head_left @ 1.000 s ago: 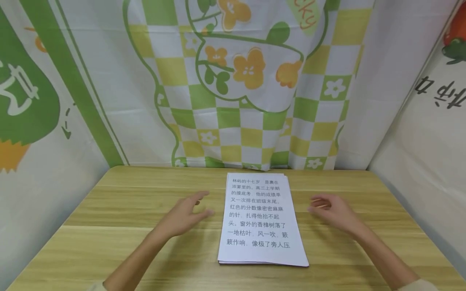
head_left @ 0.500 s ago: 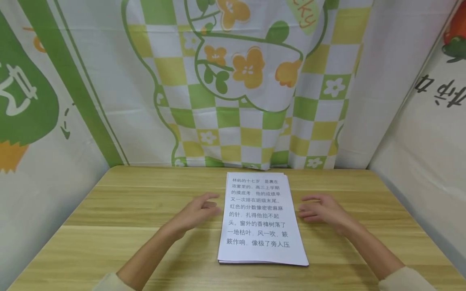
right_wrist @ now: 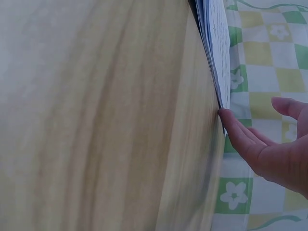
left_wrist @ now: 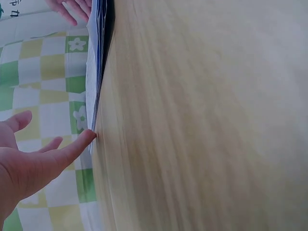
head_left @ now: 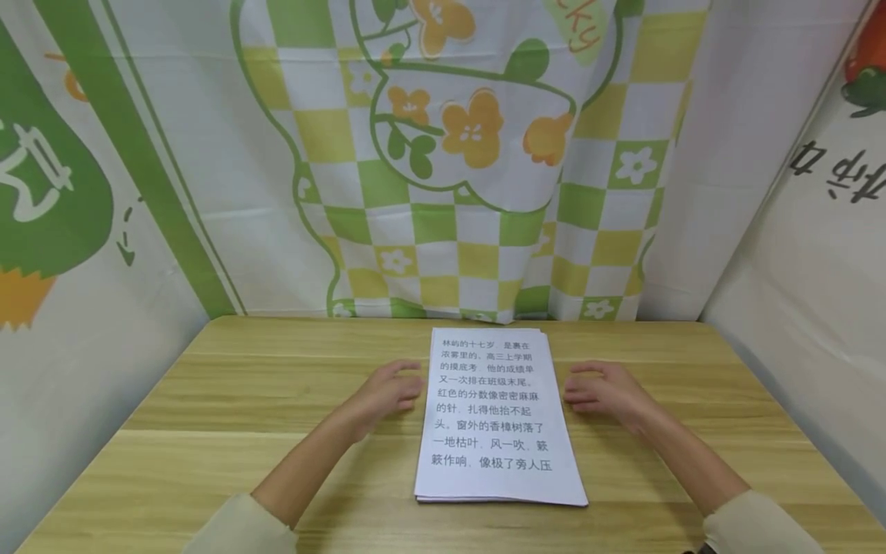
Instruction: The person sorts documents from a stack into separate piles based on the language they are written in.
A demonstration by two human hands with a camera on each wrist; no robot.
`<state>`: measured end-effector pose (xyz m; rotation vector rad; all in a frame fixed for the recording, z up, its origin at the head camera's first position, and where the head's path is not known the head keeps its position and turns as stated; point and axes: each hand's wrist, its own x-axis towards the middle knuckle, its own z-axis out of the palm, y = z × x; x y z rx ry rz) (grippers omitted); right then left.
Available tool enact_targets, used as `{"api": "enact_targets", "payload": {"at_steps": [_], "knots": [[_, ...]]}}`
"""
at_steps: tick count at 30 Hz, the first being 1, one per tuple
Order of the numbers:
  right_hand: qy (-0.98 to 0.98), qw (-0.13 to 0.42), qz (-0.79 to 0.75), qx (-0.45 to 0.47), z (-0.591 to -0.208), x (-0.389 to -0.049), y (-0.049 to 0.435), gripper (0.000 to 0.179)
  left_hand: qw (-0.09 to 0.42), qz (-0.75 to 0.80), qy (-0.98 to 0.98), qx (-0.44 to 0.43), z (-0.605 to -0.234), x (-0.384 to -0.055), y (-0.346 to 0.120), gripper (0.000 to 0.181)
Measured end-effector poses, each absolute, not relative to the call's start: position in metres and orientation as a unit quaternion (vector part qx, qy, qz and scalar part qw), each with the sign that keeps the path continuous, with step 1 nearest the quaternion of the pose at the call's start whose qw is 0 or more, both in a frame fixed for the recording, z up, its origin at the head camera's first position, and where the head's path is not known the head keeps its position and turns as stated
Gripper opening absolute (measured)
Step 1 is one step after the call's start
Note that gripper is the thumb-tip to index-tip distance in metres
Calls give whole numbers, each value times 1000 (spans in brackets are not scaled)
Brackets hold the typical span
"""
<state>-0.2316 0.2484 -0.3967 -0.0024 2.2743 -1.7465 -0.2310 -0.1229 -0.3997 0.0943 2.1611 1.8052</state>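
A stack of white paper sheets [head_left: 494,485], the top one printed with lines of large Chinese characters, lies flat on the wooden table. My left hand [head_left: 389,391] is beside its left edge, fingers loosely extended and holding nothing. In the left wrist view a fingertip of the left hand [left_wrist: 41,163] is right at the stack's side [left_wrist: 99,43]. On the opposite side, my right hand [head_left: 602,391] mirrors it, fingers pointing at the right edge. The right wrist view has a fingertip of the right hand [right_wrist: 269,149] right at the edge of the stack [right_wrist: 211,48].
The wooden table [head_left: 208,431] reaches back to a hanging cloth [head_left: 471,261] with green and yellow checks and orange flowers. Printed white cloth also hangs at the left [head_left: 138,308] and right [head_left: 803,269].
Both hands have moved inward to the two long sides of the paper stack. Their fingers now lie closer to its edges. The stack itself stays in place.
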Motion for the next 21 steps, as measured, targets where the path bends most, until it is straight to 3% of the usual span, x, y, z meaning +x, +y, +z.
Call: {"api": "enact_targets", "payload": {"at_steps": [21], "knots": [[765, 138, -629, 5, -393, -242, 242, 61, 170, 650, 740, 17, -399, -250, -106, 58]]}}
